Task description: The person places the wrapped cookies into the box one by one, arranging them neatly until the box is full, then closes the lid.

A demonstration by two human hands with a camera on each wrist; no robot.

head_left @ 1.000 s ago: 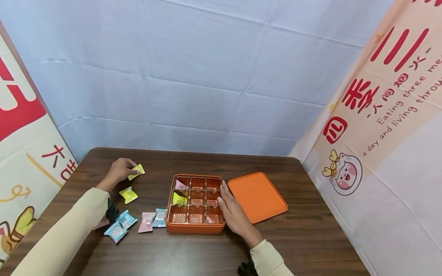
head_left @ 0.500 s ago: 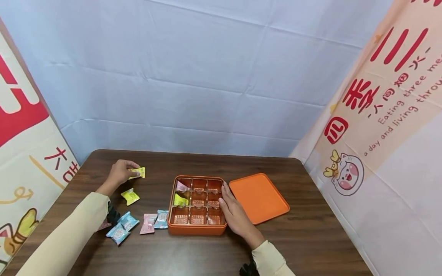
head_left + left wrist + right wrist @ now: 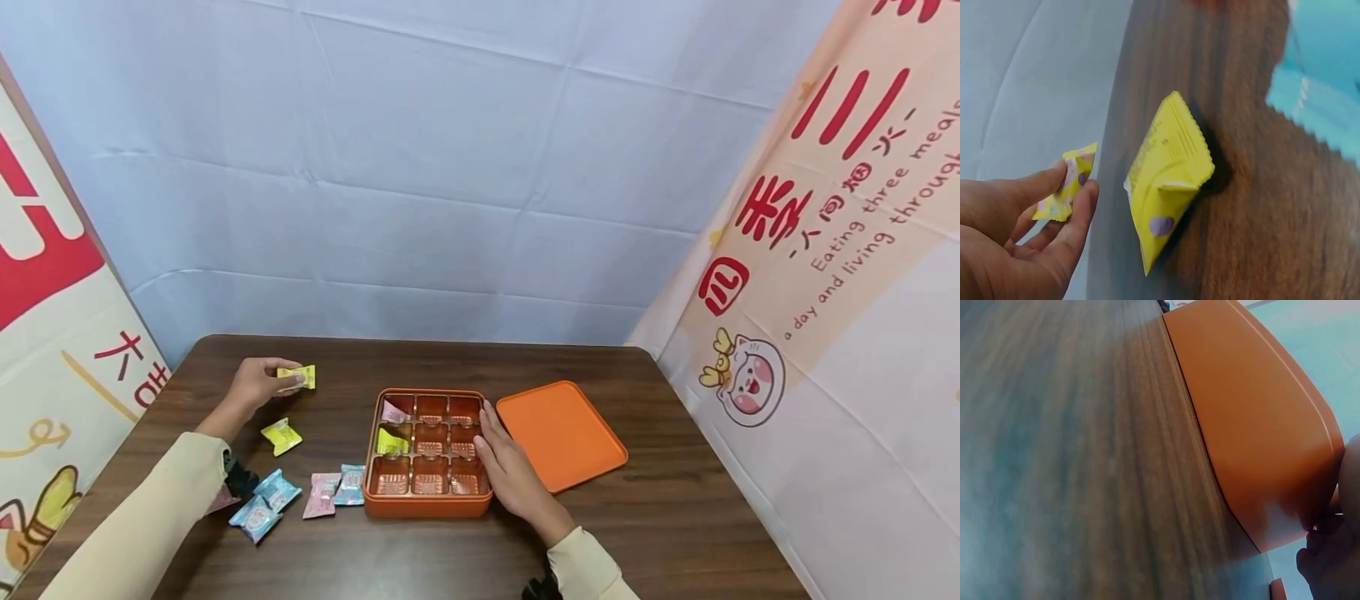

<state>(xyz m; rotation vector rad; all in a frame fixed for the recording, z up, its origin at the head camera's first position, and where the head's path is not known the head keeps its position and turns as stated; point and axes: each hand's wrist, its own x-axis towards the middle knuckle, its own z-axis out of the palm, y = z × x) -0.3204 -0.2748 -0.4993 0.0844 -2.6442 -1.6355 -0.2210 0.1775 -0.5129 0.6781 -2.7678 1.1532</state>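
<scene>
At the table's back left, my left hand pinches a yellow wrapped candy between thumb and fingers. The left wrist view shows the pinched candy and, on the table, a second yellow candy much closer to the camera. My right hand lies with straight fingers along the right side of an orange box. That box has a copper-coloured divided tray. A pink candy sits in its back left compartment, and a yellow one in the middle left compartment.
Left of the box lie a pink candy and a blue candy. Two more blue candies lie further left, by another pink one partly hidden under the left wrist. A flat orange lid lies to the box's right.
The pinched yellow candy has turned slightly, from slanted to nearly level, in my left hand. My right hand stays against the box. The head view has shifted slightly.
</scene>
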